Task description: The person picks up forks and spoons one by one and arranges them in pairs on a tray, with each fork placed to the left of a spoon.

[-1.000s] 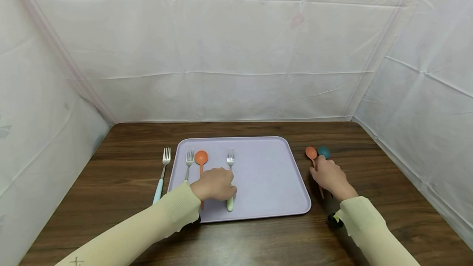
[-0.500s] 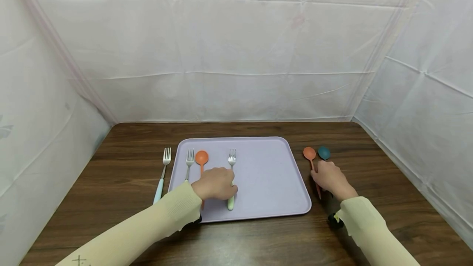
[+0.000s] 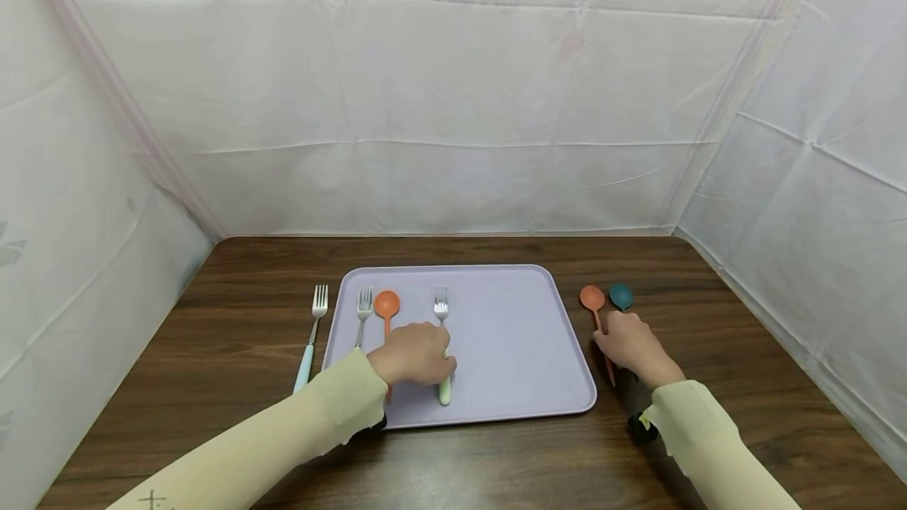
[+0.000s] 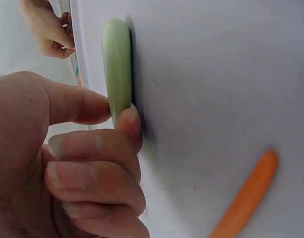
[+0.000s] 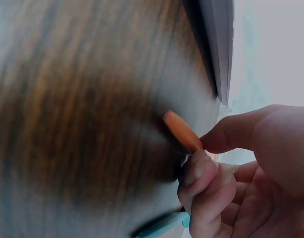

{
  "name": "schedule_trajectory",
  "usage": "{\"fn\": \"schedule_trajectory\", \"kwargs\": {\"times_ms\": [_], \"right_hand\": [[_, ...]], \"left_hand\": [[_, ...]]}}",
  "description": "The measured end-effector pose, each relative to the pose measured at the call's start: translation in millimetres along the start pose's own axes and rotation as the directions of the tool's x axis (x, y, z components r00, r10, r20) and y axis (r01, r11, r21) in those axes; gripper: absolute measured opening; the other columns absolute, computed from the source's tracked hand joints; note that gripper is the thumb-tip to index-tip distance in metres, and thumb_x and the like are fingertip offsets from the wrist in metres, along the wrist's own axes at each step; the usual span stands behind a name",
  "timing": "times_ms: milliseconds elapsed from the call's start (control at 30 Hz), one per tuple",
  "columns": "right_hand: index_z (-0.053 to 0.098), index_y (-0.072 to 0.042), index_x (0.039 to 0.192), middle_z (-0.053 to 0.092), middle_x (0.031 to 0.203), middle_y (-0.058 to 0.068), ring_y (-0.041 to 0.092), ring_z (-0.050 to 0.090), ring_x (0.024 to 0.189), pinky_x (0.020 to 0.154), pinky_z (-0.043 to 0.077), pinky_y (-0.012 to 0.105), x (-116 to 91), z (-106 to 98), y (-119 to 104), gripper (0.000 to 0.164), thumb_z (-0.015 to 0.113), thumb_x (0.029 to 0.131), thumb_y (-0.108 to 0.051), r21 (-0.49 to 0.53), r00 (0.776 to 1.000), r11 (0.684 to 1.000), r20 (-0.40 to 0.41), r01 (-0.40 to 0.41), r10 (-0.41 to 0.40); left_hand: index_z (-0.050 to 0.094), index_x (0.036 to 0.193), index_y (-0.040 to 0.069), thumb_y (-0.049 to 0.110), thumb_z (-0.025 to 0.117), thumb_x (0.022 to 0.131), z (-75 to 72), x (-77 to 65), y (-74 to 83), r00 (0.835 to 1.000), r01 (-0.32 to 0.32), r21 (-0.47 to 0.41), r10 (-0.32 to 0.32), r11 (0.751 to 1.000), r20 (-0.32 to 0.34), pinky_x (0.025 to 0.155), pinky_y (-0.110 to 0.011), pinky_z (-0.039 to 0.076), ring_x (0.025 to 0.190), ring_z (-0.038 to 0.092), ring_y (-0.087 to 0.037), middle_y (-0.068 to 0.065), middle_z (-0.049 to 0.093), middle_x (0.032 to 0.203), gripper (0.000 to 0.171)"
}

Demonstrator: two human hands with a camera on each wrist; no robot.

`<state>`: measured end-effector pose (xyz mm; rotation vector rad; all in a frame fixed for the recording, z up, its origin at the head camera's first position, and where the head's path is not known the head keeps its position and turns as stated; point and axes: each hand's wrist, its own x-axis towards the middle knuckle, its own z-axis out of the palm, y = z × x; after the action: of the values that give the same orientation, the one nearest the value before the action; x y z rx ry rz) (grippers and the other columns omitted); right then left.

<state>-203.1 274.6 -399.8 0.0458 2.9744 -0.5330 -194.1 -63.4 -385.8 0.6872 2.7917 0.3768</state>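
Note:
On the lilac tray [image 3: 517, 352], my left hand [image 3: 414, 354] pinches a fork [image 3: 441, 307] between thumb and index finger by its pale green handle [image 4: 117, 64]. Its tines point away from me. To the right of the tray, my right hand [image 3: 631, 343] pinches the handle of an orange spoon [image 3: 592, 297] low over the wooden table; whether the spoon touches the wood I cannot tell. Beside it lies a teal spoon [image 3: 620, 295], its handle partly hidden under that hand. An orange spoon [image 3: 386, 304] on the tray is partly covered by my left hand.
Another fork [image 3: 364, 305] lies at the tray's left side, its lower part behind my sleeve. Left of the tray, a fork with a light blue handle [image 3: 305, 364] rests on the table [image 3: 248, 297]. White sheeting [image 3: 453, 101] encloses the back and sides.
The orange spoon in my right hand has shifted slightly left, away from the teal spoon, and straightened a little. My left hand stays on the green-handled fork, which has barely moved.

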Motion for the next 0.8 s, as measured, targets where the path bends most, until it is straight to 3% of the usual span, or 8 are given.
{"fn": "schedule_trajectory", "kwargs": {"times_ms": [233, 467, 800], "right_hand": [[0.046, -0.004, 0.074, 0.047, 0.060, 0.007, 0.016, 0.049, 0.048, 0.047, 0.041, 0.032, 0, -2, -4, 0.020, 0.050, 0.088, -0.018, 0.014, 0.999, 0.999, -0.021, 0.034, -0.034], [0.042, -0.009, 0.066, 0.038, 0.055, 0.000, 0.015, 0.039, 0.049, 0.046, 0.034, 0.030, 0, -8, -13, 0.021, 0.050, 0.084, -0.016, 0.025, 0.994, 0.995, -0.065, 0.095, -0.094], [0.047, -0.006, 0.074, 0.045, 0.061, 0.004, 0.016, 0.042, 0.051, 0.047, 0.035, 0.030, -2, -13, -35, 0.016, 0.048, 0.085, -0.018, 0.031, 0.987, 0.990, -0.083, 0.138, -0.135]], "left_hand": [[0.048, 0.060, 0.014, 0.026, 0.054, 0.081, -0.9, -0.3, 0.3, 1.000, 0.001, 0.002, -0.001, 1.000, -0.015, 0.045, -0.033, 0.031, 0.051, 0.041, -0.015, 0.001, 0.042, 0.056, 0.025], [0.048, 0.061, 0.014, 0.026, 0.055, 0.081, -1.3, -0.4, -0.3, 1.000, -0.003, 0.000, 0.003, 1.000, -0.011, 0.045, -0.032, 0.031, 0.050, 0.040, -0.015, 0.001, 0.041, 0.056, 0.025], [0.048, 0.060, 0.014, 0.029, 0.053, 0.083, -1.5, -2.6, -2.7, 0.999, -0.006, 0.016, 0.006, 1.000, -0.044, 0.045, -0.033, 0.032, 0.051, 0.040, -0.016, 0.001, 0.040, 0.056, 0.028]]}}
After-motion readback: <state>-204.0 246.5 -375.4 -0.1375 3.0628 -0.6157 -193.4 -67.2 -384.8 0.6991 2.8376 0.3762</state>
